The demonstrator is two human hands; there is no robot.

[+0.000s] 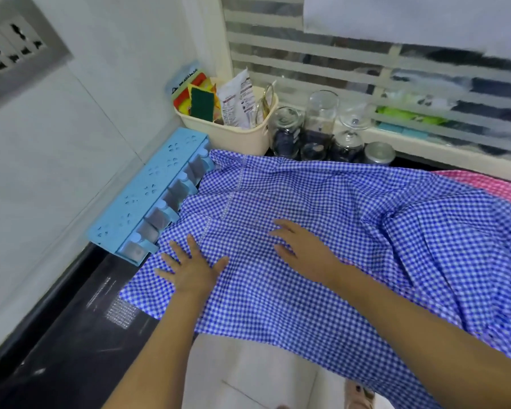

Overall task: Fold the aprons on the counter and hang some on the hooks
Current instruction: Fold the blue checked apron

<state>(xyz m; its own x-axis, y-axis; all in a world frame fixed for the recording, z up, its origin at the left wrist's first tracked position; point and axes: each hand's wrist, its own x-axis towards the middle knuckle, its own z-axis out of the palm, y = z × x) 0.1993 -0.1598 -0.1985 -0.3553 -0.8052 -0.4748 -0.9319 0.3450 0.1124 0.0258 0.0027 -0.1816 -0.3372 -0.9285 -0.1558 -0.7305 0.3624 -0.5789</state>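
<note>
Head view, looking down: the blue checked apron (322, 231) lies spread over the black bench (71, 335), its long axis running from the left end by the wall out to the right, where it leaves the picture. The near edge hangs over the front of the bench, above the pale floor tiles (248, 373). A stitched seam runs slantwise from the far edge down toward the left hand.

Both hands are flat on the cloth, holding nothing. The left hand (194, 268) presses down near the apron's left end, fingers straight and spread, pointing away from the person. The right hand (304, 252) rests just beside it, fingers straight and angled to the left. On the right the cloth bunches into deep folds.

A pink checked apron (490, 184) peeks out from behind the blue one at the far right. Against the white tiled wall on the left sits a light blue hook rack (148, 196), its hooks just beside the apron's edge. In the corner stands a cream basket (233, 134) with packets and a green scrub pad (201, 103), and next to it a cluster of glass jars (319, 122) under the slatted window. A socket plate (15, 51) is on the wall, top left.
</note>
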